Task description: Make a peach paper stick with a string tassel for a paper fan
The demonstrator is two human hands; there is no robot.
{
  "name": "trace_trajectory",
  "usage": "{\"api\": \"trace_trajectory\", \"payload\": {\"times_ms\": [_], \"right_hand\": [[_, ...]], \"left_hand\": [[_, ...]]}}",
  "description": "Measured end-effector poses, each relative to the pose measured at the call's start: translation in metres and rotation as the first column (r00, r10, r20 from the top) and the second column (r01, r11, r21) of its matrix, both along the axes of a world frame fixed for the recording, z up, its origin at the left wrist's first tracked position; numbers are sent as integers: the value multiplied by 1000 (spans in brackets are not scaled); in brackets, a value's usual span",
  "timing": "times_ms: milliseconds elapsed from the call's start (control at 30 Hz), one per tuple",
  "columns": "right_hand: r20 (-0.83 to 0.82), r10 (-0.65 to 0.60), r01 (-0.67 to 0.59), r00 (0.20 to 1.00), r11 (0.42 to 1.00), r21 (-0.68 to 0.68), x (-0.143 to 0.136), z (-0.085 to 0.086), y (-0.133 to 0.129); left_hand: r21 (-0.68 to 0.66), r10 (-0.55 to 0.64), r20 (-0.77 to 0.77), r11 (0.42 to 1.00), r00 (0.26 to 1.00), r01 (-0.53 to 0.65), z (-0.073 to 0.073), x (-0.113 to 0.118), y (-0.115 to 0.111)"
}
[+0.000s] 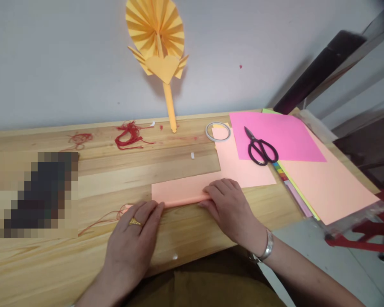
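Observation:
A strip of peach paper [179,188] lies on the wooden table, its near edge curled into a thin roll. My left hand [136,234], with a ring on one finger, presses on the roll's left end with its fingers together. Its fingertips hide part of the paper there. Farther right, the thumb and fingers of my right hand [227,204] pinch the rolled edge. Fine red thread [99,222] trails out left of my left hand, beside a small peach end that pokes out. A larger peach sheet [249,170] lies behind and right of my right hand.
A yellow folded-paper fan [166,68] leans against the wall. Red thread bundles [129,135] and a tape roll [218,132] lie toward the back. Black-handled scissors [260,147] rest on pink paper [281,132] at right. A blurred-out dark object [40,194] is at left.

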State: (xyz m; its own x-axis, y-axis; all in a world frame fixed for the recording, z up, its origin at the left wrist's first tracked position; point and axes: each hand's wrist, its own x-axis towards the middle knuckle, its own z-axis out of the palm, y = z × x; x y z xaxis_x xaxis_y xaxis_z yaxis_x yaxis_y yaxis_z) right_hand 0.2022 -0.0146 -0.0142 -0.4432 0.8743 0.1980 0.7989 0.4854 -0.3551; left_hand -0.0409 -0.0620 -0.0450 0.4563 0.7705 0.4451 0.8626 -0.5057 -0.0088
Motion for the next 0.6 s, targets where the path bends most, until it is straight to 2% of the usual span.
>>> {"api": "trace_trajectory", "payload": {"times_ms": [200, 333, 600], "right_hand": [[-41, 51, -51, 998, 998, 24, 26, 0, 3], [-69, 41, -39, 997, 998, 42, 40, 0, 5], [-106, 90, -83, 990, 994, 70, 52, -2, 6]], "left_hand": [[-19, 14, 19, 1000, 1000, -14, -3, -2, -2], [-32, 31, 16, 999, 999, -30, -6, -4, -3], [-14, 45, 31, 999, 999, -45, -3, 1, -4]]}}
